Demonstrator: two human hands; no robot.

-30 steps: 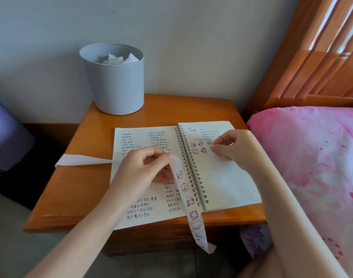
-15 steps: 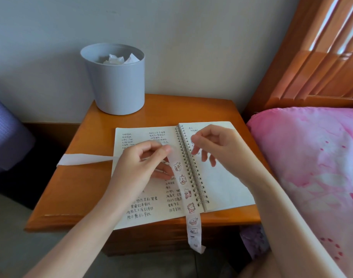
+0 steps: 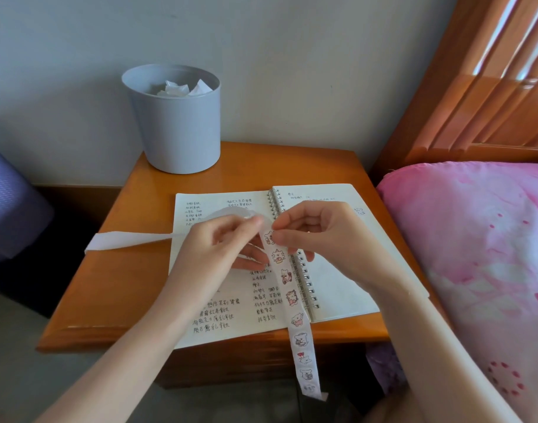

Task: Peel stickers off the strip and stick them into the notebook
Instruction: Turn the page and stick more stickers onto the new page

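Note:
An open spiral notebook lies on the wooden nightstand, handwriting on its left page. A white sticker strip with small cartoon animal stickers runs down across the spine and hangs over the front edge. My left hand pinches the strip's upper part above the left page. My right hand pinches the topmost sticker on the strip with thumb and forefinger. The empty backing trails left over the table edge. One small sticker shows on the right page; the others lie hidden under my right hand.
A grey cup-shaped bin with crumpled paper stands at the back of the nightstand against the wall. A pink bedcover and wooden headboard lie to the right. A purple object sits at the left.
My right hand left the right page and came left to the strip, where it now pinches the top sticker. The strip shifted slightly; my left hand kept its hold.

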